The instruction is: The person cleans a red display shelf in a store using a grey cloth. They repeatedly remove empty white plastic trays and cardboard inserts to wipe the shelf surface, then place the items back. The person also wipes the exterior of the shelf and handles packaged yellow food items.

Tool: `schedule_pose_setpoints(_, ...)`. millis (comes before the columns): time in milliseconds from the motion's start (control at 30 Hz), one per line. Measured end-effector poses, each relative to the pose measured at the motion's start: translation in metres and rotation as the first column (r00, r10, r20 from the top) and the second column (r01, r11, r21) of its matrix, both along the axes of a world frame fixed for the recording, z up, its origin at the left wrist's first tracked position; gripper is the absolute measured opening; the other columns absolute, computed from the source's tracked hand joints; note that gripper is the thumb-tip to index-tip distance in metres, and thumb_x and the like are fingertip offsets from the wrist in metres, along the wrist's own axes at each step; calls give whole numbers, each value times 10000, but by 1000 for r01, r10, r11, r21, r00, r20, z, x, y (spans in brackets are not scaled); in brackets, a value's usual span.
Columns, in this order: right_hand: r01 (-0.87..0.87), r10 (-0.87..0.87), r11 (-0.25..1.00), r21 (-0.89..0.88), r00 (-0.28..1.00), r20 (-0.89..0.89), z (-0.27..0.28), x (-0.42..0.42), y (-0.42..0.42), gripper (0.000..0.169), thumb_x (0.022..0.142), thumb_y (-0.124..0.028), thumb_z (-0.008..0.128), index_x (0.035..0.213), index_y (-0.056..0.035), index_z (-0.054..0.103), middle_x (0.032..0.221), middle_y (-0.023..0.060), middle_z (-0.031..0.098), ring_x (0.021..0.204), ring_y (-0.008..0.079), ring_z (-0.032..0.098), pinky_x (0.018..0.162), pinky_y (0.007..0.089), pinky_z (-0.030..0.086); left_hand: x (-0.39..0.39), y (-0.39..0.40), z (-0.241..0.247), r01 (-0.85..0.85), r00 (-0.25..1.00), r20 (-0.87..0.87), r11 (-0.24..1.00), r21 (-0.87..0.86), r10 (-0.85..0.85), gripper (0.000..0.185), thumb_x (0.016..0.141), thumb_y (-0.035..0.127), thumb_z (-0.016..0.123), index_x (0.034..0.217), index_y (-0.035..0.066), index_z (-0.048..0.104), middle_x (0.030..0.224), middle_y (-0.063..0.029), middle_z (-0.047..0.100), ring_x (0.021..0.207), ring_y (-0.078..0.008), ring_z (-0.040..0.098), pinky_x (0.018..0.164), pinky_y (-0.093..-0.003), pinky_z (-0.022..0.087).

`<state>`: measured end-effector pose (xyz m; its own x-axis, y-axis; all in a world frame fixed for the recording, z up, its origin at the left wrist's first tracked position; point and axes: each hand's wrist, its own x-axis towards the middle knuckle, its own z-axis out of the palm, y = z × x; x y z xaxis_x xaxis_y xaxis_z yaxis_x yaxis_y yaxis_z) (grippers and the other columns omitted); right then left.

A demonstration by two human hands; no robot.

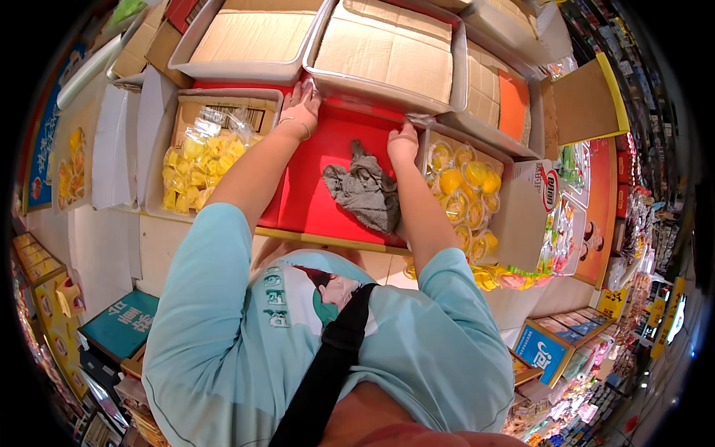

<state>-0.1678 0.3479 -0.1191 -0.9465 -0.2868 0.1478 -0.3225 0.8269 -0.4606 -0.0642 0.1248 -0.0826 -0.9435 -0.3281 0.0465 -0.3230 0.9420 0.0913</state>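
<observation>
My left hand [302, 109] lies at the back right corner of a clear plastic bin [279, 96] that holds yellow wrapped pieces [195, 167]. Whether its fingers grip anything there I cannot tell. My right hand [403, 144] touches the back left corner of another bin [505, 167], which holds yellow fruit cups [466, 179]; its fingertips are partly hidden by clear plastic. Between my forearms, a crumpled grey cloth [366, 190] rests on the red shelf surface [313, 184], close to my right forearm.
Behind my hands stand grey-rimmed bins [385, 96] lined with cardboard [385, 50]. An upright cardboard flap [589, 100] with a yellow edge is at the back right. Packed sweets [564, 229] lie farther right. A teal box [122, 323] stands low at the left.
</observation>
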Motion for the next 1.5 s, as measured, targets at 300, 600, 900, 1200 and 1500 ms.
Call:
schedule_pose_setpoints(300,880,14,266,-393,404,915,5,-37,-17,441,854,-353,413,1165,-73,275,933,174,499,745,352,584,634,488,481,-18,-1,-9,-171,919,-296,940,294,260,333,697,183,561,997,73,468,1063,-146,466,895,-333,480,781,-413,403)
schedule_pose_setpoints(600,782,-70,387,-488,553,831,14,-14,-14,230,833,-205,335,983,-46,405,860,163,519,666,307,576,547,413,476,-9,-3,-11,-75,874,-459,977,201,162,190,751,153,506,920,68,501,935,-158,521,824,-349,510,722,-439,412)
schedule_pose_setpoints(900,849,-61,143,-508,520,852,7,-29,-21,176,812,-193,355,919,-74,428,759,115,520,629,258,546,571,398,459,-13,-7,-12,-98,954,-235,934,342,187,160,779,183,453,849,55,520,857,-176,541,797,-348,533,710,-425,425)
schedule_pose_setpoints(1200,497,329,614,-614,546,771,20,48,-38,135,777,-121,431,816,-55,541,714,38,553,631,115,540,478,251,438,-35,12,-16,-121,507,378,-370,921,775,162,799,153,529,888,44,449,728,-91,557,590,-184,564,479,-297,458)
schedule_pose_setpoints(1500,40,632,729,-684,343,694,47,60,-55,131,771,-116,446,788,-36,549,704,28,544,625,103,502,600,251,430,52,57,-7,-134,740,444,-536,833,505,92,818,234,476,873,165,452,780,-1,517,689,-127,529,494,-267,429)
